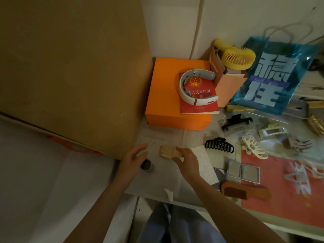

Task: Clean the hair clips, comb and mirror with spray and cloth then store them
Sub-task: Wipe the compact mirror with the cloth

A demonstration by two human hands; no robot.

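Note:
My right hand (187, 160) lies over the right edge of a small beige cloth (168, 151) on the table, fingers loosely bent on it. My left hand (132, 159) hovers with fingers spread just left of a small dark spray bottle (147, 165), apart from it. A black claw clip (220, 145) lies right of the cloth. Another black clip (235, 122), a silver clip (272, 132) and a cream clip (253, 148) lie further right. An open square compact mirror (243, 172) sits above a brown wooden comb (245, 191).
A large cardboard panel (70, 67) leans at the left. An orange box (168, 95) at the back carries a red booklet (199, 102) and a white neck device (182, 86). A yellow fan (238, 57) and blue bag (271, 76) stand back right. A red sheet (280, 190) covers the table's right.

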